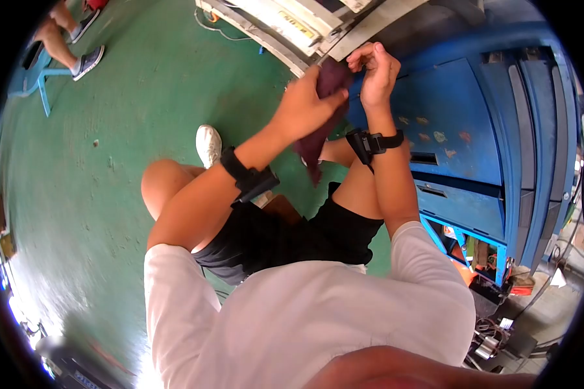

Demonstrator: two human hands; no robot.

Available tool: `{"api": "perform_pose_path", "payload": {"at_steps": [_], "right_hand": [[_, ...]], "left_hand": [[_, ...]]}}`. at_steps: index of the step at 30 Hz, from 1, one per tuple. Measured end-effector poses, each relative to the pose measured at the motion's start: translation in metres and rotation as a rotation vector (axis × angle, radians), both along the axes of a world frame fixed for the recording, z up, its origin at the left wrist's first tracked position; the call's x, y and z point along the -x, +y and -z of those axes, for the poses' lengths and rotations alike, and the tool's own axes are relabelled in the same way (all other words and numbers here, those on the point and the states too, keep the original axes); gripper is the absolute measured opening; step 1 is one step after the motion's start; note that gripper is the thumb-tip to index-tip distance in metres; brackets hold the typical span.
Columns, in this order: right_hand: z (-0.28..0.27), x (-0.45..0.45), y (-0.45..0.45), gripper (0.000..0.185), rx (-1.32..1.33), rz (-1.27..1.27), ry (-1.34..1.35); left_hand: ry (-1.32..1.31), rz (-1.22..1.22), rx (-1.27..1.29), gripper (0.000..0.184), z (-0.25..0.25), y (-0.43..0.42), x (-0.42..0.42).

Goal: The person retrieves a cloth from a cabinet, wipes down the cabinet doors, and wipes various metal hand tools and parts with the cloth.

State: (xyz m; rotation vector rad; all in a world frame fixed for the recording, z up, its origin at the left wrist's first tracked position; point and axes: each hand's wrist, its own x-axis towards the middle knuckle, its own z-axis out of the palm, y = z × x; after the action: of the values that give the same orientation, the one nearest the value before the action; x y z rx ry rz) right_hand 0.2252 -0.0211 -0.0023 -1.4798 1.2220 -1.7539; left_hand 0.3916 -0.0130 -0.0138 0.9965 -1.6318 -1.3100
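Note:
My left hand (308, 109) grips a dark maroon cloth (334, 76), its fingers and thumb closed around the bunched upper part. The cloth's loose lower end hangs down to a point between my knees. Just right of the cloth, my right hand (377, 72) is raised with the palm turned inward. Its fingers are loosely curled and apart, with nothing visible in them. The fingertips are close to the cloth's edge; whether they touch it I cannot tell. Both wrists wear black straps with small black devices.
A white metal machine frame (305, 29) stands ahead. On my right is a scuffed blue metal cabinet (451, 123) with drawers, tools and cables below it. A person's legs (61, 48) and a light blue stool (42, 78) are at the far left on the green floor (104, 175).

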Motion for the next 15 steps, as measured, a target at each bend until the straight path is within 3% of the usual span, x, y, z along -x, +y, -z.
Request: {"api": "perform_pose_path", "payload": {"at_steps": [2,6,8,9,11,15], "right_hand": [[0.002,0.009,0.003,0.052,-0.005,0.007,-0.008],[-0.002,0.027,0.007,0.054,-0.042,0.036,0.01],[-0.002,0.029,0.008,0.054,-0.073,0.064,-0.009],[-0.002,0.029,0.009,0.054,-0.117,0.068,-0.002],[-0.001,0.027,0.011,0.049,-0.154,0.023,0.022],[0.0,0.018,0.007,0.037,-0.143,-0.032,0.092]], "left_hand": [[-0.058,0.179,-0.12,0.043,-0.003,0.015,0.004],[-0.158,0.311,-0.048,0.04,-0.033,0.01,-0.012],[0.096,0.322,0.134,0.038,-0.046,0.003,-0.023],[0.068,0.282,0.154,0.031,-0.051,-0.003,-0.034],[0.243,0.098,0.431,0.023,-0.058,-0.021,-0.048],[0.573,-0.405,0.302,0.027,-0.058,-0.078,-0.075]]}}
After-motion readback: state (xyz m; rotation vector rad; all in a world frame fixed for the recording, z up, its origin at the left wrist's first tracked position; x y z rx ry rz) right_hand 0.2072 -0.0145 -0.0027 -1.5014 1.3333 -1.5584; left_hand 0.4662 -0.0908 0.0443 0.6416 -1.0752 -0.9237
